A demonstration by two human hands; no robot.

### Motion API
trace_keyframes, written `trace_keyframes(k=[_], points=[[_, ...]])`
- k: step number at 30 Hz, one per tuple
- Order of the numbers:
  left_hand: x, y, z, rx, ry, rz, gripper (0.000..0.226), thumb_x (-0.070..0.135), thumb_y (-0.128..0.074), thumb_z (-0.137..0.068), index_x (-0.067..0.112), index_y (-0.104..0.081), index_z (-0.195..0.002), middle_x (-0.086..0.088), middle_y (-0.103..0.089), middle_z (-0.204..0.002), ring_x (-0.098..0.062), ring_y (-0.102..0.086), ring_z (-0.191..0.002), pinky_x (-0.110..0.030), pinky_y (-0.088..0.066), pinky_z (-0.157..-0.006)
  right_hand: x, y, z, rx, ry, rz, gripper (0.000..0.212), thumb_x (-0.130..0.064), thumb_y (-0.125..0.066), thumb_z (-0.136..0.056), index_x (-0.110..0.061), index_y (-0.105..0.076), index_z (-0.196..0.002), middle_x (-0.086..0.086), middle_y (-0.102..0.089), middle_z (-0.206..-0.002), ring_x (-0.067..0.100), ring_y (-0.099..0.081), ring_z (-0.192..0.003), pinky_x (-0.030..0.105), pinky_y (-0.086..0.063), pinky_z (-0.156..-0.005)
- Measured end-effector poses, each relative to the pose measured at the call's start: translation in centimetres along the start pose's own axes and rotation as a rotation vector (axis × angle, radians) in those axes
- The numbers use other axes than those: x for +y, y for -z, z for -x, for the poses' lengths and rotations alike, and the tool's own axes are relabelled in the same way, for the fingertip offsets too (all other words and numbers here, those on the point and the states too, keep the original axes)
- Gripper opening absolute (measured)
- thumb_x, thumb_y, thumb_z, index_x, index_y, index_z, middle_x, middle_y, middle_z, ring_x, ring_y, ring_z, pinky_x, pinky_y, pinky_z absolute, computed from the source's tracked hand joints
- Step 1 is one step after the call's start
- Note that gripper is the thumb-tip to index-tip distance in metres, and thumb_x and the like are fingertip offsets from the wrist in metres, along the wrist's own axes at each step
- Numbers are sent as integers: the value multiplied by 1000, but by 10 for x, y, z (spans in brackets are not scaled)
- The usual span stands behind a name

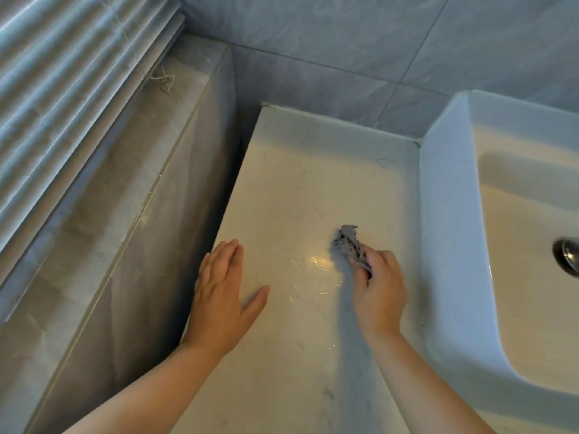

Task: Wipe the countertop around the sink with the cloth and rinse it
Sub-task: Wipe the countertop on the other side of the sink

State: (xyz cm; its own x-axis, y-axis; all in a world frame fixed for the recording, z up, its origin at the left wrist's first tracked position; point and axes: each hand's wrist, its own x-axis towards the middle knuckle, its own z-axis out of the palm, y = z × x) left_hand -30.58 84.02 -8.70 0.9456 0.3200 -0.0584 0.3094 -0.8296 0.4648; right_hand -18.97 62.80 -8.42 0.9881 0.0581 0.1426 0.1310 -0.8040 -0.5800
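Head view: grey cloth (350,244) is bunched at centre frame, pressed to the countertop (300,189) and gripped by the curled fingers of the right hand (377,288). Left hand (221,296) is laid flat at the counter's left edge, fingers straight, nothing held. White sink (451,214) is seen at right, drain (567,256) at far right edge.

One wide-angle camera on the person's head looks forward and steeply down, close above the countertop (297,189), which fills the middle; the sink (448,214) lies at 3 o'clock, the window blind (62,89) at 10 o'clock, tiled wall (344,42) at 12 o'clock
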Motion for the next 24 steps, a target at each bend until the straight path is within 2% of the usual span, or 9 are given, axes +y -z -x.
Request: trace_keyframes(k=[2,4,6,9,11,14,17,21,24], points=[[0,0,0,7,-6,-5,84,64,-28,-85,10,-20,-149,0,-13,-158,-12,0,-145,-31,-1,-118,-4,5,6,-77,-3,-114,20,-15,-60,-89,-19,-67,-108,-6,-54,-89,17,-57,-80,19,-39,-62],[-1,-1,0,4,-10,-11,83,63,-28,-86,10,-21,-149,-1,-14,-158,-13,-1,-145,-32,-2,-118,-7,15,4,-54,8,-191,22,-14,-62,-89,-14,-65,-111,-3,-56,-92,15,-58,-82,13,-37,-66],[-1,-1,0,2,-12,-21,83,63,-27,-86,10,-20,-149,-1,-13,-158,-13,0,-146,-33,-3,-119,-6,27,-3,69,-6,-170,27,-14,-61,-89,-12,-57,-116,2,-60,-102,16,-57,-88,20,-39,-70],[-1,-1,-2,1,-18,-25,83,63,-26,-86,10,-20,-149,-2,-13,-158,-13,-1,-146,-35,-4,-119,-1,42,-20,193,-3,51,29,-13,-60,-89,-9,-49,-115,11,-59,-107,32,-57,-93,33,-41,-66],[-2,-1,-1,3,-22,-26,82,63,-27,-86,9,-21,-149,-2,-14,-158,-13,-1,-146,-36,-5,-119,10,45,-26,196,21,234,29,-8,-60,-87,-7,-50,-114,17,-53,-109,38,-55,-92,40,-46,-66],[-4,-2,0,-4,-23,-37,83,63,-26,-86,10,-19,-149,-1,-12,-158,-12,1,-145,-35,-4,-119,26,38,-26,120,-3,337,25,-3,-58,-87,-7,-57,-112,21,-49,-108,41,-55,-87,40,-48,-70],[-5,-2,0,-18,-39,-56,85,65,-24,-86,10,-15,-150,-1,-9,-159,-12,3,-146,-34,-2,-119,32,28,-19,127,-43,283,23,-8,-57,-89,-5,-59,-111,21,-52,-106,41,-54,-92,42,-46,-77],[-5,-1,-1,-23,-44,-52,86,65,-25,-85,10,-16,-150,-2,-9,-159,-12,3,-145,-34,-1,-119,29,12,2,237,-77,185,28,-16,-51,-96,-7,-61,-120,17,-56,-124,38,-49,-108,39,-36,-96],[-5,-1,-1,-28,-43,-49,88,66,-24,-84,10,-15,-150,-2,-8,-159,-11,4,-145,-33,0,-119,30,9,3,282,-119,-13,27,-16,-52,-95,-7,-66,-116,15,-62,-120,33,-54,-109,33,-38,-96]])
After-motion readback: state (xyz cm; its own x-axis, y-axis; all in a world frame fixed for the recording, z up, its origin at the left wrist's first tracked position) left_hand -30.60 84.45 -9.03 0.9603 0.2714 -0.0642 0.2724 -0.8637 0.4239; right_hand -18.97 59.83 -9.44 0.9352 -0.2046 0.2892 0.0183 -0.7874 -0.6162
